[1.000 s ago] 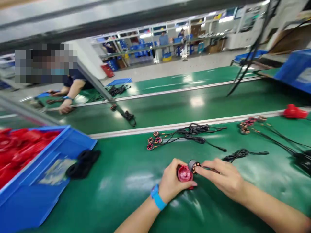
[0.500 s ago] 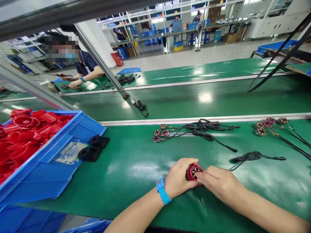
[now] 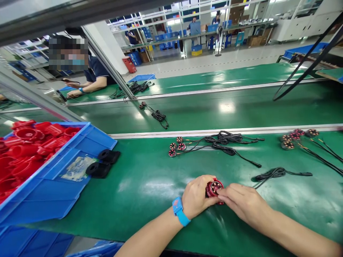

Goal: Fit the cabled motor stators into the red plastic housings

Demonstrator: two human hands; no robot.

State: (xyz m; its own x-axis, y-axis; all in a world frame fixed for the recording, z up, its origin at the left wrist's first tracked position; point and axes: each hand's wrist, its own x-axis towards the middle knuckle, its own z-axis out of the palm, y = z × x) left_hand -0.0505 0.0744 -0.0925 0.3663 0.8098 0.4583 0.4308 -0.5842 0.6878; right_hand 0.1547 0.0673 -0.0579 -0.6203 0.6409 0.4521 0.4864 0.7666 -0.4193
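My left hand (image 3: 197,195), with a blue wristband (image 3: 180,211), is wrapped round a red plastic housing (image 3: 210,191) just over the green mat. Inside its mouth sits a round disc (image 3: 216,186) with copper-coloured dots, facing up. My right hand (image 3: 242,201) has its fingers pressed together at the disc's lower right edge. Those fingertips cover part of the disc, and what they pinch is hidden. Beside my right hand lies a coiled black cable (image 3: 273,174), whose near end runs behind that hand.
At left stands a blue bin (image 3: 88,142) of red housings (image 3: 25,150), with black blocks (image 3: 103,166) beside it. Dotted discs with black cables (image 3: 226,139) lie ahead, more discs (image 3: 288,144) at right. Beyond a metal rail (image 3: 241,130), a cabled piece (image 3: 158,115) rests on a belt. A co-worker (image 3: 93,76) sits opposite.
My right fingertips have shifted from the disc's middle to its edge, showing more of its face. The cabled piece on the belt has moved right. The co-worker's hands have moved left.
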